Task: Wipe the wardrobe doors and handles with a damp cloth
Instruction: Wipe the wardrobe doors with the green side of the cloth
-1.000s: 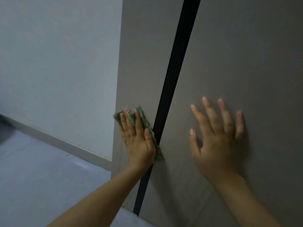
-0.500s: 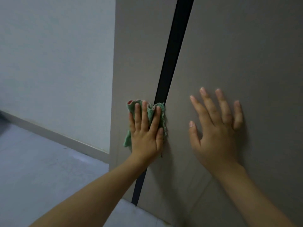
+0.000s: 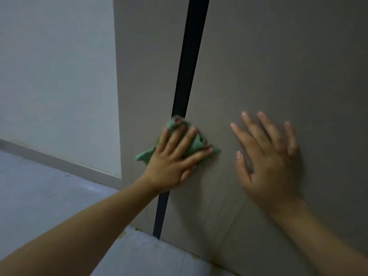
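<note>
Two grey-brown wardrobe doors fill the view: a narrow left door [image 3: 147,72] and a wide right door [image 3: 278,62], split by a black vertical handle strip [image 3: 191,56]. My left hand [image 3: 175,162] presses a crumpled green cloth [image 3: 196,145] flat against the doors, across the black strip and onto the right door's edge, fingers straight and spread. My right hand [image 3: 268,156] lies flat on the right door, fingers straight and apart, holding nothing. Much of the cloth is hidden under my left hand.
A pale wall [image 3: 55,76] with a skirting board [image 3: 59,159] stands left of the wardrobe. Light grey floor [image 3: 49,196] runs below, with yellowish marks along the wardrobe's bottom edge [image 3: 123,234].
My left hand has slid the cloth to the right, from the left door over the black strip onto the right door's edge. My right hand has stayed flat on the right door.
</note>
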Tool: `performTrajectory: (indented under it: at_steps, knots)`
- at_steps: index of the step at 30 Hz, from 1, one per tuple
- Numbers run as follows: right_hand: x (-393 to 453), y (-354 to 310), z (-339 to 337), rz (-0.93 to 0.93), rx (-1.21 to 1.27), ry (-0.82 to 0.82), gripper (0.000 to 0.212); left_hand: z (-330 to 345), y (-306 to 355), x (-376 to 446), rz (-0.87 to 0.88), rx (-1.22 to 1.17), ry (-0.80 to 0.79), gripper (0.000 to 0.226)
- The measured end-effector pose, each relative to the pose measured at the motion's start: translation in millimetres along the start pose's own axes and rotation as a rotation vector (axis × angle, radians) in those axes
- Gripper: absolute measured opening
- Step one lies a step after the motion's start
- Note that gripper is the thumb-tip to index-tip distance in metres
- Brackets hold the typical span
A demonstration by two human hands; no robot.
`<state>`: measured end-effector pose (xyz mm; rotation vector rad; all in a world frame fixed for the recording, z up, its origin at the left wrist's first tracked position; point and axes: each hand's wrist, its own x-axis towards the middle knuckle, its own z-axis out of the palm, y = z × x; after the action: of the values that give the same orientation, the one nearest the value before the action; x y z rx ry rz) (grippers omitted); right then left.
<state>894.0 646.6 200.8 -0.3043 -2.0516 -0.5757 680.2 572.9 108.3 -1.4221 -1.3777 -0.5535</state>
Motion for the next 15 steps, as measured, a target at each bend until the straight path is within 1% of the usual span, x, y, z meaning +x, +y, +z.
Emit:
performTrajectory:
  at_steps: [2,5,8,10,11,15]
  knots:
    - [-9.4,8.2,-1.4,-0.015,-0.003,-0.004,0.046,0.6,8.6,-10.9,0.084,0.027,-0.03,0.057]
    - [-17.2,18.1,-6.4,-0.027,0.011,-0.001,0.044,-5.1,1.6,-1.6,0.105,0.031,-0.025,0.056]
    - [-20.8,28.2,-13.0,-0.03,-0.002,0.018,0.041,-13.7,0.4,37.9,-0.002,0.009,0.044,0.054]
    - [-24.2,36.8,-17.8,-0.028,-0.02,0.027,0.04,-15.0,15.8,59.8,-0.057,-0.028,0.079,0.052]
    - [-26.6,41.3,-19.8,-0.03,-0.027,0.026,0.04,-12.0,26.9,64.4,-0.03,-0.035,0.081,0.05]
    - [-39.7,54.6,-23.6,-0.061,-0.052,-0.014,0.042,7.1,71.9,50.9,0.246,0.024,0.033,0.05]
